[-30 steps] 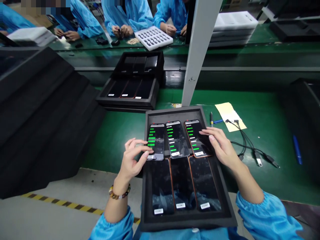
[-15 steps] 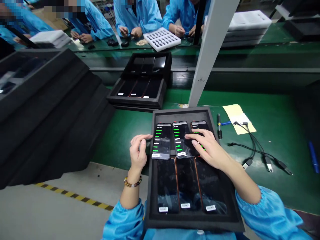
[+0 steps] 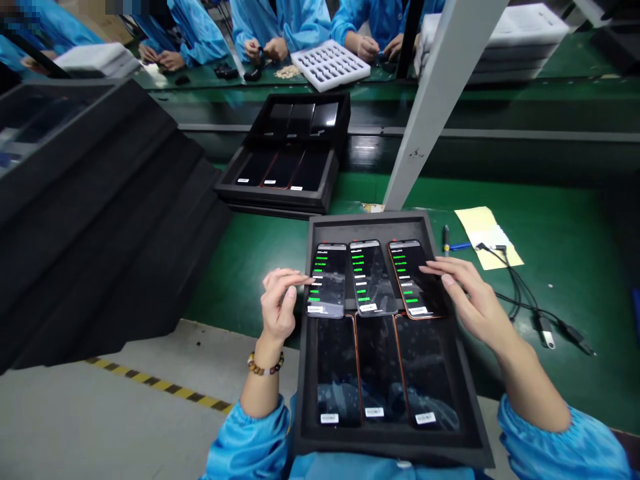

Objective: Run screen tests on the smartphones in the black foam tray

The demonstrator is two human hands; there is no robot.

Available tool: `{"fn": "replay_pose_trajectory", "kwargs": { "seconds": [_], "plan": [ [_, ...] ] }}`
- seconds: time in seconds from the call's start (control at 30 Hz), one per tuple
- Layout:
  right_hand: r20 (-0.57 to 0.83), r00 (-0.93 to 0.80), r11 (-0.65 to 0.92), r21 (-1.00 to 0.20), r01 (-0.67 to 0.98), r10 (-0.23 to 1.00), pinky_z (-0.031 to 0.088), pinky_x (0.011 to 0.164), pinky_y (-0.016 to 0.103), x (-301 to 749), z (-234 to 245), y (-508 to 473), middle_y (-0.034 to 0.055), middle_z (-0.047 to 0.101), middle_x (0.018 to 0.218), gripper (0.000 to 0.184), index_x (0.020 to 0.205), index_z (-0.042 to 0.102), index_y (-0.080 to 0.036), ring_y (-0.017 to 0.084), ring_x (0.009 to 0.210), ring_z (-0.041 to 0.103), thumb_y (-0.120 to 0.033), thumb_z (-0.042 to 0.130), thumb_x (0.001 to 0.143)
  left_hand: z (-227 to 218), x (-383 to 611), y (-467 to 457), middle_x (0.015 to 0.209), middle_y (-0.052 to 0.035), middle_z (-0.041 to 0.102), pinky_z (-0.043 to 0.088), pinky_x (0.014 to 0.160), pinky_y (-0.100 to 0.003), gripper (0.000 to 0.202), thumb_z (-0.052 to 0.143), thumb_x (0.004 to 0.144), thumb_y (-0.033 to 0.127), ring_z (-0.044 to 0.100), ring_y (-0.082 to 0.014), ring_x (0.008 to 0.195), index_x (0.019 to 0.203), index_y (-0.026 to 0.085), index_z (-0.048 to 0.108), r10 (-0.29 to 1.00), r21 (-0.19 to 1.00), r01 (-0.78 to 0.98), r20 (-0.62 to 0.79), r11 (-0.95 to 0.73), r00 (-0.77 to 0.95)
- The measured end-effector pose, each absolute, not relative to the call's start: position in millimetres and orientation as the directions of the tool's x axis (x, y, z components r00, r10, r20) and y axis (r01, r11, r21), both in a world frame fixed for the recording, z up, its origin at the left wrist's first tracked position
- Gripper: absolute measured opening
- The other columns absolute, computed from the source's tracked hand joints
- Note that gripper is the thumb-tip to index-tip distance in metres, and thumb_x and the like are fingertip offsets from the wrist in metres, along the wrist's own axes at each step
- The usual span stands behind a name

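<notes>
A black foam tray lies in front of me with two rows of smartphones. Three in the far row are lit with green and white text lines: a left phone, a middle phone and a right phone with an orange edge. The near row's dark phones bear white labels. My left hand has its fingers stretched out, fingertips at the left phone's left edge. My right hand is open too, its fingertips over the right phone's screen; I cannot tell if they touch it. Neither hand holds anything.
Black trays with phones stand beyond, and a tall stack of black foam trays rises at left. A grey post, a pen, yellow paper and black cables lie right. Co-workers sit across the bench.
My right hand has moved right, from the middle phone to the right phone, uncovering its screen. My left fingertips have shifted slightly right over the left phone's edge. The view has shifted a little.
</notes>
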State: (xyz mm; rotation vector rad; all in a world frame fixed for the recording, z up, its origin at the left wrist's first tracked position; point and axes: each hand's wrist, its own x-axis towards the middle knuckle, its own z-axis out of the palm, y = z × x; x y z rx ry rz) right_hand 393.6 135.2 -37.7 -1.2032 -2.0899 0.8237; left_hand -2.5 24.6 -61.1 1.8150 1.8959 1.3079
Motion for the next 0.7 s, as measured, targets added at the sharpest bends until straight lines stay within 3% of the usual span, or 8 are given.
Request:
{"fn": "replay_pose_trajectory", "kwargs": {
  "seconds": [0.17, 0.37, 0.53, 0.7],
  "plan": [
    [0.163, -0.471, 0.427, -0.731, 0.533, 0.867, 0.044, 0.124, 0.055, 397.7, -40.9, 139.4, 0.0018, 0.071, 0.143, 0.035, 0.131, 0.075, -0.038, 0.028, 0.142, 0.057, -0.042, 0.045, 0.114, -53.4, -4.0, 32.6, 0.105, -0.0026, 0.083, 0.027, 0.128, -0.056, 0.043, 0.038, 0.111, 0.043, 0.068, -0.0277, 0.125, 0.106, 0.028, 0.079, 0.944, 0.650, 0.746, 0.315, -0.143, -0.093],
    [0.149, -0.452, 0.417, -0.699, 0.581, 0.879, 0.041, 0.124, 0.059, 392.3, -45.4, 150.4, 0.0038, 0.069, 0.146, 0.039, 0.136, 0.071, -0.036, 0.029, 0.145, 0.054, -0.045, 0.039, 0.115, -41.7, -6.0, 44.4, 0.120, -0.0006, 0.080, 0.023, 0.129, -0.057, 0.035, 0.041, 0.112, 0.037, 0.063, -0.0263, 0.131, 0.116, 0.031, 0.075, 0.959, 0.599, 0.783, 0.281, -0.166, -0.012],
    [0.122, -0.437, 0.399, -0.669, 0.627, 0.891, 0.034, 0.126, 0.066, 382.1, -37.7, 154.1, 0.0083, 0.064, 0.153, 0.043, 0.148, 0.062, -0.033, 0.033, 0.155, 0.044, -0.047, 0.038, 0.115, -24.8, 7.9, 53.8, 0.134, -0.0024, 0.075, 0.017, 0.133, -0.057, 0.034, 0.042, 0.112, 0.032, 0.059, -0.0248, 0.138, 0.134, 0.030, 0.067, 0.973, 0.552, 0.822, 0.232, -0.138, 0.008],
    [0.178, -0.512, 0.484, -0.670, 0.562, 0.840, 0.038, 0.125, 0.058, 379.1, -28.6, 149.2, 0.0044, 0.070, 0.148, 0.039, 0.142, 0.067, -0.035, 0.030, 0.151, 0.051, -0.041, 0.039, 0.115, -2.5, 42.6, 74.3, 0.133, -0.0014, 0.075, 0.017, 0.137, -0.054, 0.030, 0.050, 0.107, 0.030, 0.056, -0.0236, 0.143, 0.132, 0.030, 0.068, 0.940, 0.566, 0.758, 0.107, -0.325, 0.323]
  ]
}}
